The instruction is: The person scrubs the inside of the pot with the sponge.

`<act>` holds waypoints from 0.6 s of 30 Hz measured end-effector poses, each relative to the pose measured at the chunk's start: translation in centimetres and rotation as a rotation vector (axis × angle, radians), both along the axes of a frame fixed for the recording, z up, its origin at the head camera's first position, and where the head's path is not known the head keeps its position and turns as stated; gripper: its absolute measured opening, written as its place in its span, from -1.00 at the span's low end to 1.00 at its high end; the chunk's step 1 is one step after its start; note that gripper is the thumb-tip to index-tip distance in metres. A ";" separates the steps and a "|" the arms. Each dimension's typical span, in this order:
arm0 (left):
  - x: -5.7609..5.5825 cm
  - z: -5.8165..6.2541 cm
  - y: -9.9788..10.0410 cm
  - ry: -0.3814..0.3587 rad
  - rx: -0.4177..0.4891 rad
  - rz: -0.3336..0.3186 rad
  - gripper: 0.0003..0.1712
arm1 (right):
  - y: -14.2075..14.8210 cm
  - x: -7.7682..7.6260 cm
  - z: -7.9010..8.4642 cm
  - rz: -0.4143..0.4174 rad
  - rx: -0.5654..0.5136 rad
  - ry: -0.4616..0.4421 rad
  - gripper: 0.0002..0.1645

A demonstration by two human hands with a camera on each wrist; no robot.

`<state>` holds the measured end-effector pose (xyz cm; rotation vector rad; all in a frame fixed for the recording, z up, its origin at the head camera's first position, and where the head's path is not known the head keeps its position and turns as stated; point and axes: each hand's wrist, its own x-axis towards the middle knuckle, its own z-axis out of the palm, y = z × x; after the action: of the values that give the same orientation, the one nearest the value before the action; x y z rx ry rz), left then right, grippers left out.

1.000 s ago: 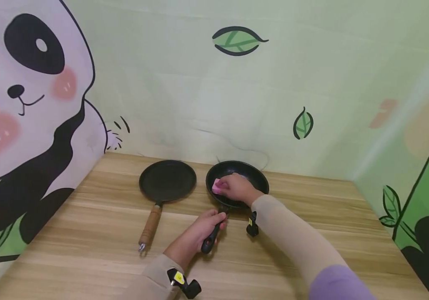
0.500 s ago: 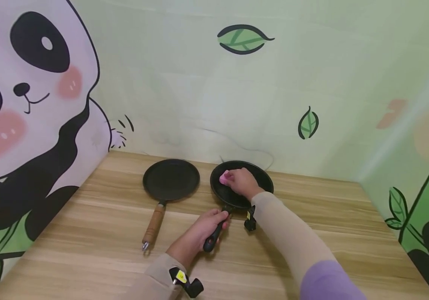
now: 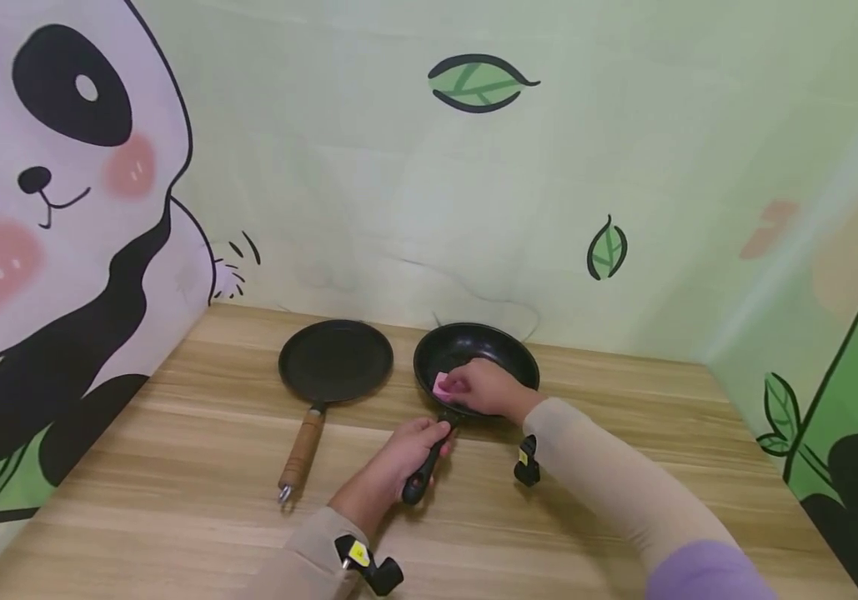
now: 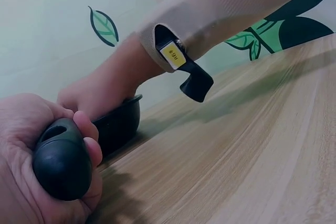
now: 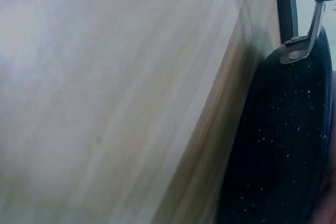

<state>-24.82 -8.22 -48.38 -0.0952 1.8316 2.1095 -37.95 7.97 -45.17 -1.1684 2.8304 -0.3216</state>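
A black frying pan point(image 3: 474, 337) stands on the wooden table, its handle point(image 3: 419, 482) angled toward the person. The left hand point(image 3: 413, 450) grips that handle; in the left wrist view its fingers curl round the black handle end point(image 4: 62, 163). Inside the pan, the right hand point(image 3: 484, 386) pinches a pink sponge point(image 3: 440, 386) against the near-left part of the inner surface. The right wrist view shows the speckled outer wall of the pan point(image 5: 278, 140) and the metal joint of its handle point(image 5: 295, 54); most of the right hand is out of that view.
A flat black griddle pan point(image 3: 334, 360) with a wooden handle point(image 3: 301, 450) lies to the left of the frying pan. The wooden table point(image 3: 196, 467) meets a wall point(image 3: 353, 192) printed with a panda and leaves right behind the pans.
The right hand with the sponge has moved up inside the pan, then back down toward the near side. The left hand has kept its grip on the handle.
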 end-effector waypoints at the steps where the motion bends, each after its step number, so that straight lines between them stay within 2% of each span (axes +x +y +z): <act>1: 0.0 0.0 0.0 -0.002 -0.003 -0.001 -0.73 | 0.0 0.0 0.0 -0.003 0.007 0.002 -0.72; 6: 0.2 -0.1 0.1 -0.003 -0.005 -0.011 -0.72 | 0.1 -0.7 -0.2 -0.032 0.027 0.042 -0.70; 10: 0.2 0.0 -0.2 -0.003 -0.005 -0.013 -0.74 | 0.0 -2.1 -0.6 -0.076 0.032 0.090 -0.69; 14: 0.3 0.0 -0.3 0.011 -0.004 -0.018 -0.75 | 0.1 -3.4 -1.0 -0.156 0.014 0.130 -0.71; 18: 0.3 0.1 -0.3 0.014 0.005 -0.036 -0.74 | 0.4 -4.3 -0.9 -0.236 -0.029 0.123 -0.72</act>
<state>-24.52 -8.54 -48.32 -0.0460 1.8226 2.0946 -42.28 8.35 -46.04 -0.8871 3.0874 -0.3146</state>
